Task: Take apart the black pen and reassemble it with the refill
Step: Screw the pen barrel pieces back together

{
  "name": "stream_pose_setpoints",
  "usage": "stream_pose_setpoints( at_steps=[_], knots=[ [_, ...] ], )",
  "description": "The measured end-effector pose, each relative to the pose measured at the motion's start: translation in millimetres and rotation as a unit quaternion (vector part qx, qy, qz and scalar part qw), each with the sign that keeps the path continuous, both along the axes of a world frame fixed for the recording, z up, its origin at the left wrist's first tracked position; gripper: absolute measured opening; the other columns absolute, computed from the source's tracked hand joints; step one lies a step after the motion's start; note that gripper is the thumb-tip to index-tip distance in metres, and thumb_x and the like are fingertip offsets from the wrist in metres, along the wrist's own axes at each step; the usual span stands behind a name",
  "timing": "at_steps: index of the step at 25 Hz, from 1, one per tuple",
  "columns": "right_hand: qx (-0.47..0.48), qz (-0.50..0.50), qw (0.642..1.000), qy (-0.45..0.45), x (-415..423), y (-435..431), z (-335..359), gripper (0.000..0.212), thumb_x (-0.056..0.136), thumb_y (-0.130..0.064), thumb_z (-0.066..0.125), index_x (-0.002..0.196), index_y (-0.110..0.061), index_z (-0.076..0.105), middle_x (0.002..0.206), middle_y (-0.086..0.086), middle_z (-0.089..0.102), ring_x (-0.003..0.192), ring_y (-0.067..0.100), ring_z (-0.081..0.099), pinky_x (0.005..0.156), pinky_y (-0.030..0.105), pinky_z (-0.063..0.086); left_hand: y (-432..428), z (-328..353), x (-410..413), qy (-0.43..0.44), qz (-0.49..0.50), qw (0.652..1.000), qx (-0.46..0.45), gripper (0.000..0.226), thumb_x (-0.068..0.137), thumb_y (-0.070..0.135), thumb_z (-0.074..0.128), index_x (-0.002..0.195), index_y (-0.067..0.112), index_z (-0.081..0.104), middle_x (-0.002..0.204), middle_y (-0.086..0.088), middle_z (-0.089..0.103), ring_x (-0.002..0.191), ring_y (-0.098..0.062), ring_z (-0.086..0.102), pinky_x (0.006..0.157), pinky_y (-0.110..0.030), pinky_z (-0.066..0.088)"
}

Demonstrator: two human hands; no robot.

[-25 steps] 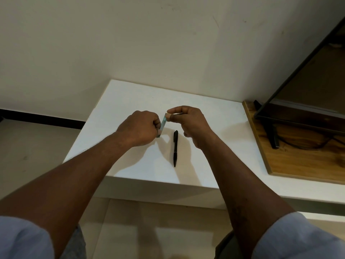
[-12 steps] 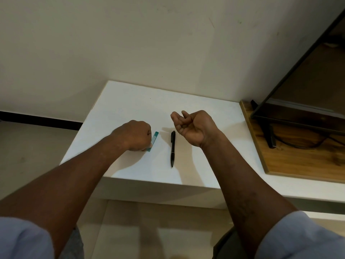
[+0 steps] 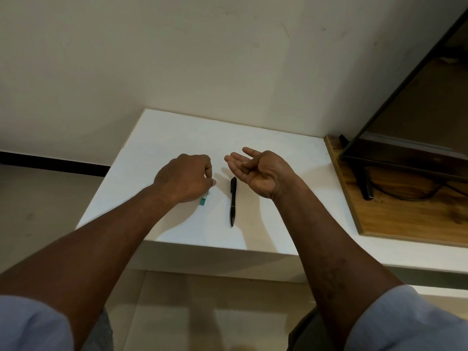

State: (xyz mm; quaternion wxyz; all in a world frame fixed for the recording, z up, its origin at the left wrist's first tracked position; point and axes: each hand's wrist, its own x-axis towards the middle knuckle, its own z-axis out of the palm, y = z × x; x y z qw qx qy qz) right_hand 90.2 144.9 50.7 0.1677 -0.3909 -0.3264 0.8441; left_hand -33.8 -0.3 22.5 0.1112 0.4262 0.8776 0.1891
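A black pen point(image 3: 233, 200) lies whole on the white table point(image 3: 164, 138), its tip toward me. Left of it a small teal refill packet point(image 3: 204, 200) rests on the table, mostly hidden under my left hand point(image 3: 186, 179), whose fingers are curled down over it. Whether the hand still grips the packet cannot be made out. My right hand point(image 3: 258, 171) hovers just right of the pen's top end, palm turned up, fingers loosely spread, with nothing in it.
A wooden board point(image 3: 405, 219) lies on the table's right part with a dark television point(image 3: 395, 148) standing on it and a black cable point(image 3: 410, 196) behind. The wall runs along the table's far edge. Floor lies to the left.
Both hands held the teal packet above the pen a second ago. My left hand brought it down onto the table; my right hand let go, turned palm up and spread its fingers.
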Motion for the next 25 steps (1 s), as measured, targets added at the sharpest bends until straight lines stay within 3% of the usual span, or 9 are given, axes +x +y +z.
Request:
stream_pose_setpoints(
  at_steps=[3, 6, 8, 15, 17, 19, 21, 23, 25],
  knots=[
    [0.021, 0.004, 1.0, -0.013, -1.0, -0.2, -0.7, 0.065, 0.097, 0.027, 0.023, 0.153, 0.001, 0.041, 0.149, 0.032, 0.054, 0.133, 0.046, 0.06, 0.1, 0.047, 0.055, 4.7, 4.8, 6.6, -0.127, -0.025, 0.99, 0.05, 0.018, 0.09, 0.047, 0.071, 0.084, 0.03, 0.067, 0.077, 0.008, 0.073, 0.071, -0.01, 0.066, 0.065, -0.03, 0.048],
    [0.031, 0.003, 0.999, -0.021, -3.0, 0.5, -1.7, 0.065, 0.098, 0.027, 0.022, 0.154, 0.0, 0.041, 0.142, 0.032, 0.057, 0.133, 0.046, 0.06, 0.099, 0.046, 0.056, 6.9, 9.6, 18.0, -0.279, -0.037, 0.957, 0.072, 0.03, 0.096, 0.053, 0.063, 0.087, 0.028, 0.076, 0.078, 0.011, 0.078, 0.062, -0.009, 0.067, 0.064, -0.03, 0.052],
    [0.031, 0.002, 0.999, -0.023, -4.7, 0.4, -1.8, 0.065, 0.098, 0.027, 0.021, 0.154, 0.001, 0.041, 0.139, 0.032, 0.058, 0.132, 0.046, 0.061, 0.101, 0.046, 0.056, 9.0, 11.0, 24.7, -0.327, -0.041, 0.941, 0.079, 0.035, 0.096, 0.056, 0.06, 0.091, 0.027, 0.078, 0.081, 0.011, 0.079, 0.057, -0.006, 0.064, 0.06, -0.029, 0.049],
    [0.027, 0.004, 1.0, -0.009, -5.7, -2.2, -1.1, 0.059, 0.1, 0.023, 0.021, 0.149, 0.001, 0.045, 0.13, 0.031, 0.062, 0.12, 0.043, 0.066, 0.1, 0.045, 0.057, 12.1, 10.8, 29.8, -0.341, -0.021, 0.934, 0.104, 0.02, 0.097, 0.037, 0.065, 0.092, 0.022, 0.076, 0.081, 0.01, 0.08, 0.051, -0.002, 0.061, 0.061, -0.03, 0.044],
    [0.04, -0.001, 0.999, -0.025, -4.7, -1.5, -1.1, 0.041, 0.105, 0.011, 0.033, 0.139, -0.001, 0.053, 0.136, 0.026, 0.063, 0.112, 0.041, 0.069, 0.101, 0.047, 0.058, 12.4, 11.0, 28.9, -0.336, -0.011, 0.936, 0.104, 0.019, 0.097, 0.037, 0.066, 0.09, 0.023, 0.077, 0.081, 0.01, 0.08, 0.054, -0.005, 0.062, 0.062, -0.028, 0.045],
    [0.07, -0.002, 0.995, -0.076, -2.2, 2.6, -2.0, 0.021, 0.109, -0.014, 0.051, 0.127, -0.009, 0.061, 0.133, 0.018, 0.068, 0.109, 0.037, 0.072, 0.097, 0.046, 0.06, 12.5, 10.7, 28.1, -0.328, 0.011, 0.938, 0.109, 0.02, 0.097, 0.037, 0.066, 0.088, 0.023, 0.077, 0.08, 0.01, 0.08, 0.057, -0.007, 0.063, 0.062, -0.027, 0.045],
    [0.094, 0.027, 0.989, -0.11, 1.5, 6.6, -3.2, 0.03, 0.106, -0.035, 0.061, 0.123, -0.011, 0.063, 0.123, 0.012, 0.074, 0.107, 0.032, 0.074, 0.091, 0.042, 0.06, 12.8, 10.0, 27.5, -0.317, 0.035, 0.94, 0.123, 0.021, 0.097, 0.037, 0.066, 0.086, 0.022, 0.076, 0.079, 0.009, 0.079, 0.059, -0.009, 0.065, 0.062, -0.026, 0.046],
    [0.103, 0.069, 0.985, -0.122, 2.1, 5.8, -3.8, 0.034, 0.102, -0.039, 0.066, 0.117, -0.009, 0.066, 0.114, 0.01, 0.078, 0.099, 0.027, 0.077, 0.088, 0.039, 0.061, 13.6, 10.0, 26.9, -0.311, 0.053, 0.939, 0.14, 0.02, 0.097, 0.035, 0.066, 0.086, 0.021, 0.076, 0.079, 0.007, 0.079, 0.061, -0.012, 0.066, 0.063, -0.027, 0.046],
    [0.104, 0.095, 0.982, -0.126, -0.2, 1.0, -6.0, 0.023, 0.1, -0.029, 0.07, 0.109, -0.008, 0.07, 0.108, 0.011, 0.079, 0.087, 0.025, 0.076, 0.081, 0.037, 0.062, 14.2, 10.3, 26.4, -0.308, 0.063, 0.937, 0.151, 0.021, 0.097, 0.033, 0.066, 0.084, 0.02, 0.075, 0.08, 0.005, 0.079, 0.061, -0.014, 0.066, 0.062, -0.027, 0.045]
  ],
)
